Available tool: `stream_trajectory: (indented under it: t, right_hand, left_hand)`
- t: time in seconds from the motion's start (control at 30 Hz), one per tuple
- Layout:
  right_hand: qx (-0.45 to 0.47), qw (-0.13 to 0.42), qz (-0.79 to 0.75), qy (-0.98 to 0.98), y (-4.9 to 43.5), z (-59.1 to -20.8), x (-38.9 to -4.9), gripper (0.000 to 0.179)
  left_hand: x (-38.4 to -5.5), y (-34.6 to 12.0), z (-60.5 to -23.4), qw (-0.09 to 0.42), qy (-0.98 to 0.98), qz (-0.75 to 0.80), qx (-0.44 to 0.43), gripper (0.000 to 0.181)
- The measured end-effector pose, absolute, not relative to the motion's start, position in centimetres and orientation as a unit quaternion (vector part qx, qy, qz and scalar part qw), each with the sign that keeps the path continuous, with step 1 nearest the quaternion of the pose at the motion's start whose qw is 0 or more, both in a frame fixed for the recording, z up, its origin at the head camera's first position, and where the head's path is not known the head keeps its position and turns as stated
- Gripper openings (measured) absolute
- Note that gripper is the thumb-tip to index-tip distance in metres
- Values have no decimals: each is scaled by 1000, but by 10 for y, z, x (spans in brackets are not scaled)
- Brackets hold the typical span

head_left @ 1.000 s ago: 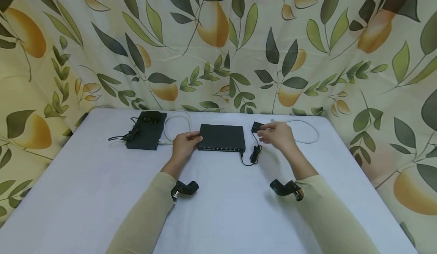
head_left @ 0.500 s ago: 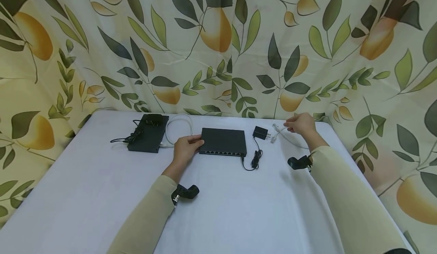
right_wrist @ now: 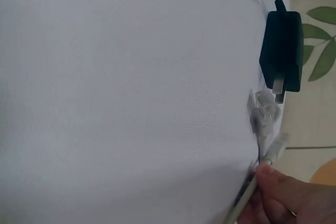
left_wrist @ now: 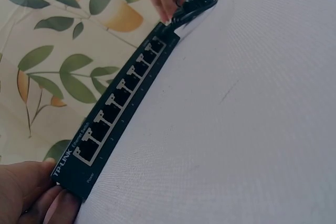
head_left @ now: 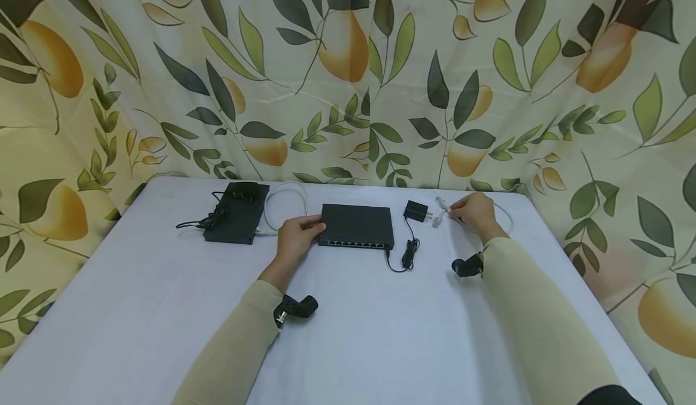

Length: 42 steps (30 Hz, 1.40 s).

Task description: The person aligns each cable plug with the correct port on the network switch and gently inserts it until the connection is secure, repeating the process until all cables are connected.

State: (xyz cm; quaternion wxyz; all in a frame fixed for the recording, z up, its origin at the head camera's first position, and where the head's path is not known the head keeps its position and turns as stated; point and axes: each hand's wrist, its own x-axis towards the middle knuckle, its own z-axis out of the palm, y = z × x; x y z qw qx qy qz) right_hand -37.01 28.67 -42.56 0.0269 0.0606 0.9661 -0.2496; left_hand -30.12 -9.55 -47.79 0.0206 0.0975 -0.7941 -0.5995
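A black TP-LINK Ethernet switch [head_left: 356, 225] lies at the middle back of the table, its row of ports [left_wrist: 121, 100] facing the person. My left hand [head_left: 293, 240] grips its left end, thumb at the top edge and fingers below in the left wrist view. To the right, my right hand [head_left: 474, 213] pinches a white network cable [right_wrist: 242, 201] close behind a plug [right_wrist: 276, 149]. Another clear plug [right_wrist: 266, 111] lies just beyond, near the metal prongs of a black power adapter [right_wrist: 282, 51]. The adapter's bundled cord [head_left: 409, 254] runs to the switch's right front corner.
At the back left lies another black flat box [head_left: 255, 214] with a black adapter and coiled cord [head_left: 214, 216] on it. A looped white cable [head_left: 306, 196] lies between the two boxes. A patterned curtain [head_left: 337, 121] hangs behind the white table [head_left: 348, 332].
My right hand has moved right, away from the power adapter, and taken hold of the white cable, then shifted slightly toward the person with it. My left hand stays on the switch.
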Motion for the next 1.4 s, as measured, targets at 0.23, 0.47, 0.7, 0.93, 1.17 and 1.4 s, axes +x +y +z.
stream_trajectory:
  t: [0.23, 0.47, 0.7, 0.93, 1.17, 1.4]
  right_hand:
    - [61, 27, -247, 967, 287, -427, -370, 24]
    - [64, 51, -258, 963, 295, -424, -373, 25]
    - [119, 110, -311, 936, 300, -422, -373, 32]
    - [151, 167, -357, 907, 299, -421, -368, 42]
    - [153, 198, -362, 898, 300, -423, -358, 40]
    - [129, 185, -365, 903, 298, -426, -344, 39]
  left_hand:
    - [-302, -95, -478, 23, -792, -603, 92, 29]
    - [-301, -95, -477, 24, -796, -598, 89, 29]
    - [-301, -94, -478, 26, -795, -599, 90, 29]
    - [-300, -95, -478, 25, -792, -602, 94, 30]
    - [-300, -95, -478, 25, -791, -604, 92, 29]
    - [-300, -96, -478, 27, -789, -607, 89, 30]
